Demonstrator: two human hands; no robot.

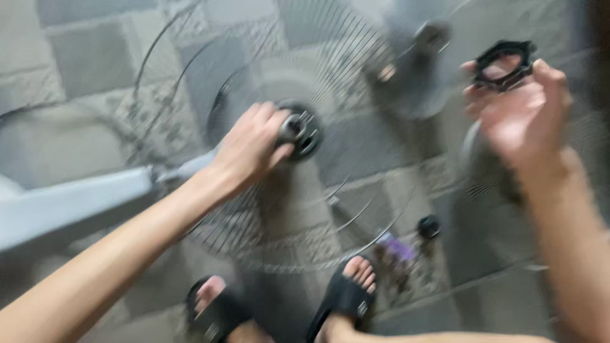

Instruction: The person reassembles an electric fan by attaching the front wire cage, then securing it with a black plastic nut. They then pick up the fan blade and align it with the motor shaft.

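My left hand (pixel 251 147) grips the hub (pixel 302 132) at the middle of a round wire fan guard (pixel 330 51), which stands tilted over the tiled floor. My right hand (pixel 524 108) is raised at the upper right and holds a black ring-shaped plastic nut (pixel 505 63) in its fingertips. The whole view is blurred by motion. A pale grey fan body or pole (pixel 76 203) runs from the left edge toward the hub.
Grey fan blades (pixel 413 76) lie on the floor behind the guard. A small black cap (pixel 429 226) and some purple and dark bits (pixel 397 251) lie near my sandalled feet (pixel 346 295). The floor is patterned grey tile (pixel 89 57).
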